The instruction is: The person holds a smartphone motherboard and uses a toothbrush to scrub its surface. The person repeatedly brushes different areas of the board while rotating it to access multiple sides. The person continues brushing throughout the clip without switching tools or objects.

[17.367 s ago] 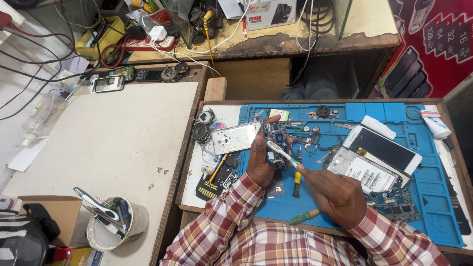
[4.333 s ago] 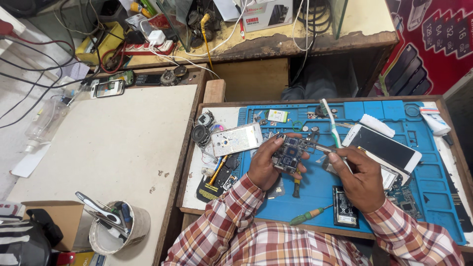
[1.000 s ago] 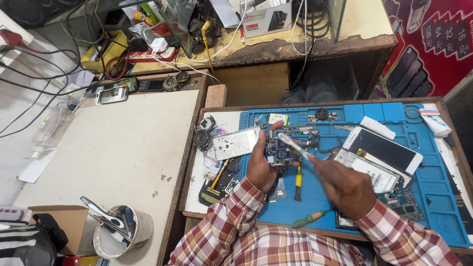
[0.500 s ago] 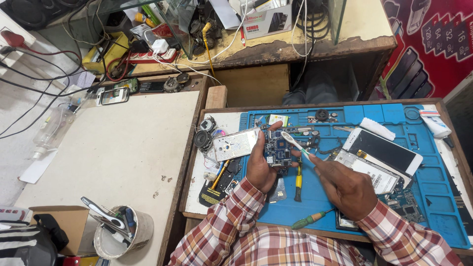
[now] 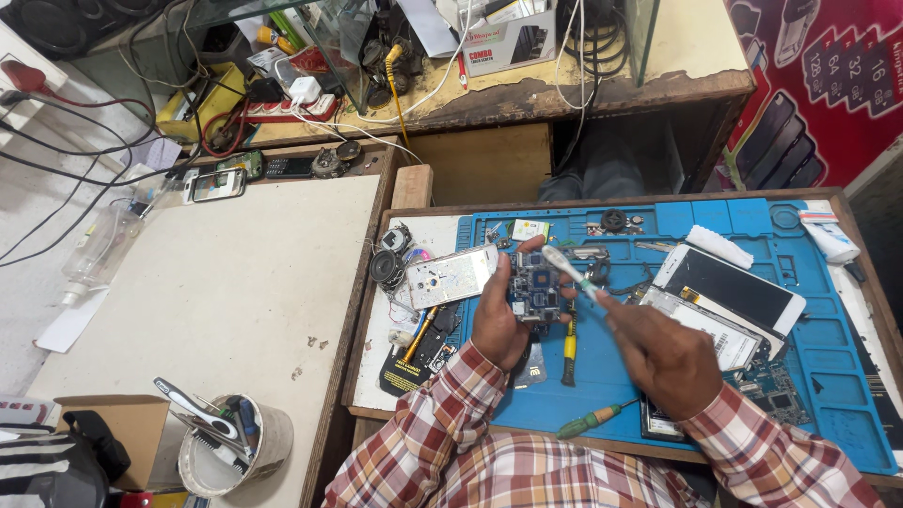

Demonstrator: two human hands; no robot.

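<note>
I have the circuit board (image 5: 536, 292) in my left hand (image 5: 499, 325), lifted off the blue mat (image 5: 828, 367) and tilted up toward me, between the silver phone back (image 5: 451, 276) lying to its left and the white phone (image 5: 738, 287) lying to its right. It is a thin, stiff, light plate crowded with small parts, and I judge it fragile: it will snap or shed a chip if bent or squeezed across the face, so the bare edges are the place to hold it. My left fingers (image 5: 529, 246) are clamped on those edges, thumb curled over the top, palm behind the board, wrist bent back and forearm coming up from the bottom in its plaid sleeve. My right hand (image 5: 663, 353) holds a toothbrush (image 5: 567, 266), fingers closed round its handle with the index finger laid along it, the white head resting on the board's upper right corner. The brush is light and its bristles are soft, so I judge little pressure is needed. That wrist hangs above the mat, not resting on it. A yellow-handled tool (image 5: 569, 343) lies just below the board, and a green screwdriver (image 5: 588, 420) lies near the tabletop's front edge.
</note>
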